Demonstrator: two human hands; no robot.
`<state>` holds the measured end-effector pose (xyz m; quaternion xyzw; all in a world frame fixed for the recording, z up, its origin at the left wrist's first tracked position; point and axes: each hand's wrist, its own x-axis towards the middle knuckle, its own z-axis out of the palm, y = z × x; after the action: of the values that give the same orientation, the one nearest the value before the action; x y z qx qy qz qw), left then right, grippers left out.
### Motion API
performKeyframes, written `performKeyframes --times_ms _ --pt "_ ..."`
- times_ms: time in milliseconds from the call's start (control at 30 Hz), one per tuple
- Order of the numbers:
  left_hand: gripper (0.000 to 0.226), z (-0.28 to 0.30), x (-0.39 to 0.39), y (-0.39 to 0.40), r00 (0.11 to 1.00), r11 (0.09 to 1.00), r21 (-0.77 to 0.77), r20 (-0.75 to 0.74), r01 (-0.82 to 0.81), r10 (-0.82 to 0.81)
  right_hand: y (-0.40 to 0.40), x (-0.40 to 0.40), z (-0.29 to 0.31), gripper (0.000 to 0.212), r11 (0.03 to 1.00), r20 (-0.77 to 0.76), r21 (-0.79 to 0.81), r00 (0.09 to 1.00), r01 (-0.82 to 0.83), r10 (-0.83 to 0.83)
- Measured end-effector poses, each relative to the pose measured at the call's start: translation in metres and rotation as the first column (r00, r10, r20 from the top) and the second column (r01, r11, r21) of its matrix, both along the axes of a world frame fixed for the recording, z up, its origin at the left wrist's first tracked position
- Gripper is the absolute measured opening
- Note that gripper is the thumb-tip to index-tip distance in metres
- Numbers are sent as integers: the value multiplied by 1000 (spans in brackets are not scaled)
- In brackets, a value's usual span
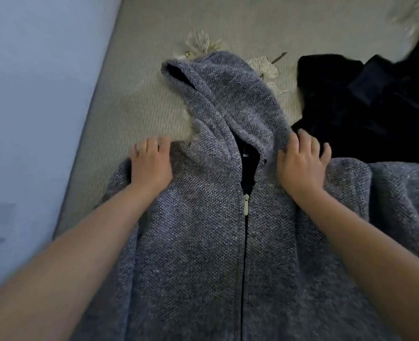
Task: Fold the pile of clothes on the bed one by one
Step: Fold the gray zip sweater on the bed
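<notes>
Two hands work one grey zip hoodie [203, 242], laid face up near the bed's [139, 94] left edge. Left hand [152, 163] presses the left shoulder, fingers curled over its edge; right hand [302, 163] pinches fabric at the right shoulder — both grips grasping cloth. Dark clothes [366, 107] wait at right. Best to tug both shoulders level — flatten the hood before folding sleeves.
</notes>
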<state>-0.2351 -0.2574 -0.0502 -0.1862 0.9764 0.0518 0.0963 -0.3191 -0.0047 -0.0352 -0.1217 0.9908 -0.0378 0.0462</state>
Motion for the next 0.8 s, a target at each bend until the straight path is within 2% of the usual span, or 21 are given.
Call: performKeyframes --times_ms 100,200,300,400,500,600,633,700,800 --pt "50 9 52 3 985 996 91 -171 -9 25 -21 64 13 46 970 -120 -148 977 -193 176" --pt "58 14 124 15 969 977 135 -162 -166 187 -43 144 9 48 890 -62 -132 900 -437 432" --pt "76 15 199 31 925 921 102 -25 -375 379 -54 195 -7 51 838 169 -75 821 -540 545" --pt "94 19 260 50 805 817 75 244 -572 541 -47 209 -39 57 816 343 -7 765 -579 545" --pt "77 21 303 62 712 736 66 326 -673 622 -45 213 -56 59 807 312 90 786 -583 533" --pt "27 27 324 60 702 682 168 208 -712 681 -46 210 -55 60 801 314 112 785 -589 534" --pt "17 30 326 56 681 645 224 170 -731 713 -46 210 -54 60 805 326 107 786 -583 526" --pt "22 47 333 45 643 582 324 124 -746 756 -48 210 -47 59 806 377 72 764 -587 523" --pt "40 82 334 29 695 603 472 29 -643 718 -50 200 -28 55 812 495 -35 695 -583 521"
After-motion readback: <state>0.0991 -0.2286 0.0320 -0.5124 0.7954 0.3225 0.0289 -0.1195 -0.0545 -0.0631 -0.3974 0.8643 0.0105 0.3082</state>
